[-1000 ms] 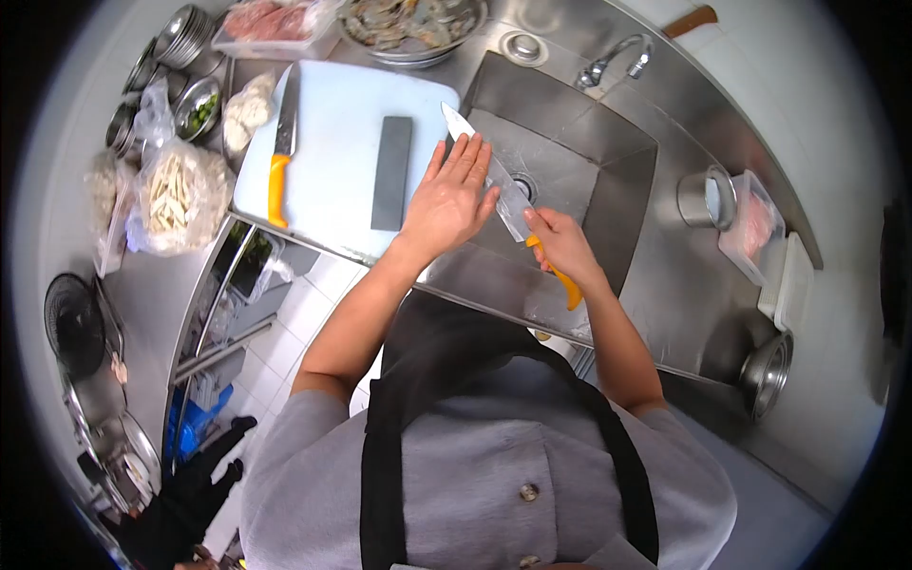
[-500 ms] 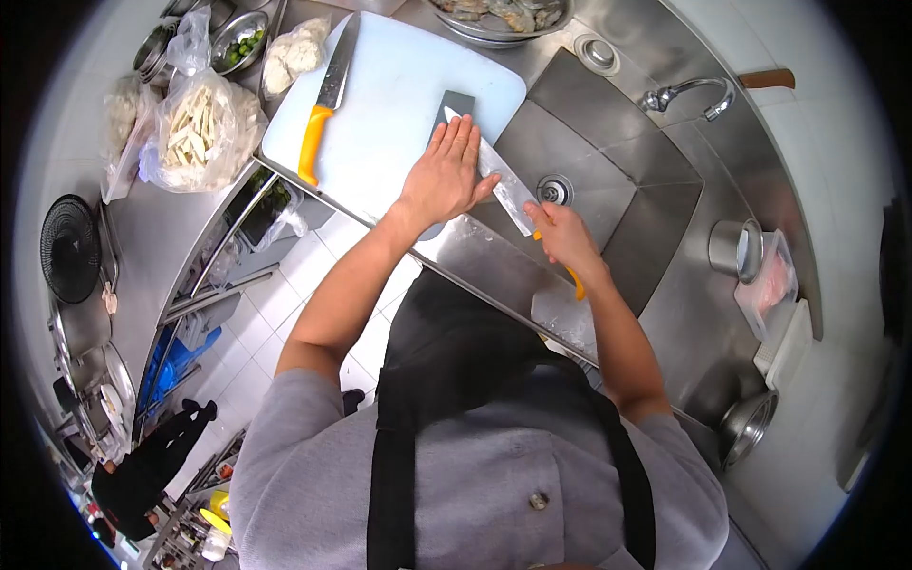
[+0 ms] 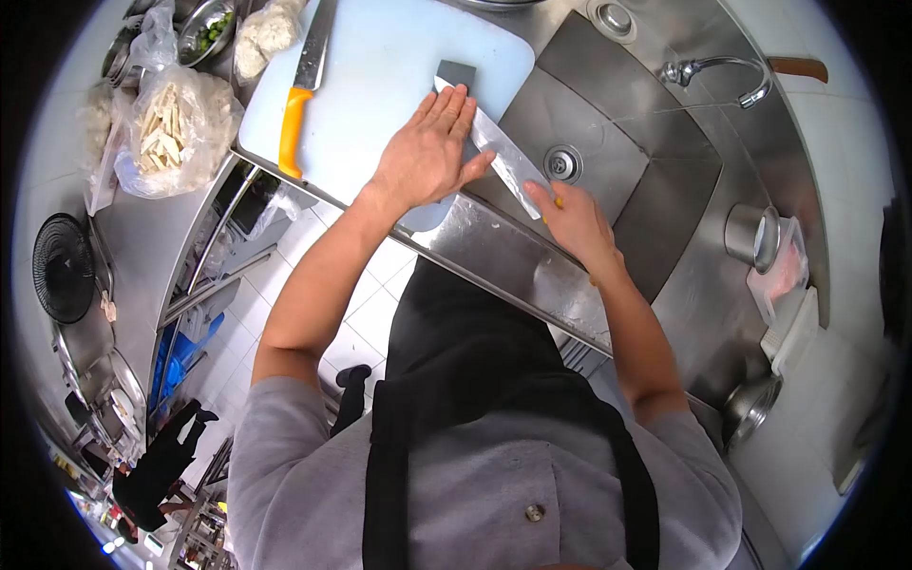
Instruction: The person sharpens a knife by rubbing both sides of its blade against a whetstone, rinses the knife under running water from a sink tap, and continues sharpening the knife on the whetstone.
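My right hand (image 3: 577,223) is wrapped round the yellow handle of a kitchen knife, whose wide steel blade (image 3: 513,163) points away to the upper left. Flat on that blade lies my left hand (image 3: 423,157), fingers stretched out near the tip and thumb spread. Beneath the blade is a dark grey block like a whetstone (image 3: 457,74), mostly covered by my left hand and the knife. It lies at the right side of a white cutting board (image 3: 380,76). A second knife with a yellow handle (image 3: 294,133) rests on the board's left side.
Right of the board is a steel sink (image 3: 608,142) with a faucet (image 3: 717,71). Bags of pale cut strips (image 3: 163,133) and a bowl of green pieces (image 3: 207,33) stand at left. A metal pot (image 3: 746,237) sits at right. Another person (image 3: 161,475) is at lower left.
The view has shifted, and the bowl of shrimp at the top is nearly out of frame. My left hand stays pressed on the blade over the block. My right hand now hides more of the handle.
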`<state>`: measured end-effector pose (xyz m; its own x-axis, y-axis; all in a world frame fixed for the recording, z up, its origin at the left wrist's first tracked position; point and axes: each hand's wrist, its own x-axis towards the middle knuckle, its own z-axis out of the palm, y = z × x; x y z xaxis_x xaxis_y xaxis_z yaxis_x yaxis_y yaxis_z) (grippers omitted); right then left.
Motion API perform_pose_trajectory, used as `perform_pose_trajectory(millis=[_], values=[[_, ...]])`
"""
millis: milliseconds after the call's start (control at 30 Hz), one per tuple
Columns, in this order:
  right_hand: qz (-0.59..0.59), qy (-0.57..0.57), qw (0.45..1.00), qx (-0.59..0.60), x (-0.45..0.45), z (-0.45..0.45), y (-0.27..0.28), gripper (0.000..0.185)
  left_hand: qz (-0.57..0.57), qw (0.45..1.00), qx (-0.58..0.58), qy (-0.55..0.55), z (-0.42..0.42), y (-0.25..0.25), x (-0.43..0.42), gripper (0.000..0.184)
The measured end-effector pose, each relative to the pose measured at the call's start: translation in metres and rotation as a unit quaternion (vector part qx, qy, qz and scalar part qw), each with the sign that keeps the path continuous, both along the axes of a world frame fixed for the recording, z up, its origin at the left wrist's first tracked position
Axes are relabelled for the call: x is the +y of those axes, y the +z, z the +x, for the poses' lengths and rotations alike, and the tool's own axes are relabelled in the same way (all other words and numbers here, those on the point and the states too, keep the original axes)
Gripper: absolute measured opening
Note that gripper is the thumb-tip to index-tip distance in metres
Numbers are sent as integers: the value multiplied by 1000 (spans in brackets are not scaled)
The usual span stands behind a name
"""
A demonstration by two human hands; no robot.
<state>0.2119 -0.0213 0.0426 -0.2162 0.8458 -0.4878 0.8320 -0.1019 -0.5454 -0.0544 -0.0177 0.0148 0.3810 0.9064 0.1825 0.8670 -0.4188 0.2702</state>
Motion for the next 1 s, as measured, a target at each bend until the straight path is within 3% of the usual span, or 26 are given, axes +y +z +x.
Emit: perform_pose_trajectory(millis=[167, 267, 367, 433, 533, 567, 633, 700, 767, 1000], values=[[-41, 18, 999, -7, -61, 26, -3, 62, -59, 998, -14, 3, 25, 2, -64, 92], [-47, -2, 999, 0, -44, 13, -4, 62, -51, 999, -10, 3, 15, 4, -43, 89], [-16, -21, 1000, 16, 0, -12, -16, 64, 58, 998, 37, 14, -8, -14, 16, 82], [7, -3, 1000, 20, 7, -18, -17, 63, 30, 999, 24, 10, -12, -6, 17, 76], [-29, 26, 999, -26, -52, 10, -20, 61, -24, 1000, -2, 19, 7, -2, -55, 82], [7, 54, 998, 4, -77, 24, -19, 60, -68, 998, -8, 9, 13, 5, -81, 84], [-75, 16, 997, 4, -96, 23, -6, 61, -92, 996, -18, 10, 21, 14, -98, 84], [-57, 8, 998, 0, -69, 10, -14, 62, -56, 998, -31, 21, 10, 3, -70, 81], [-24, -5, 1000, 2, -24, -10, -19, 64, 25, 999, 39, 14, -8, -8, -23, 76], [-14, -15, 1000, 20, 8, -34, -17, 64, 66, 994, 92, -1, -35, -14, 15, 67]])
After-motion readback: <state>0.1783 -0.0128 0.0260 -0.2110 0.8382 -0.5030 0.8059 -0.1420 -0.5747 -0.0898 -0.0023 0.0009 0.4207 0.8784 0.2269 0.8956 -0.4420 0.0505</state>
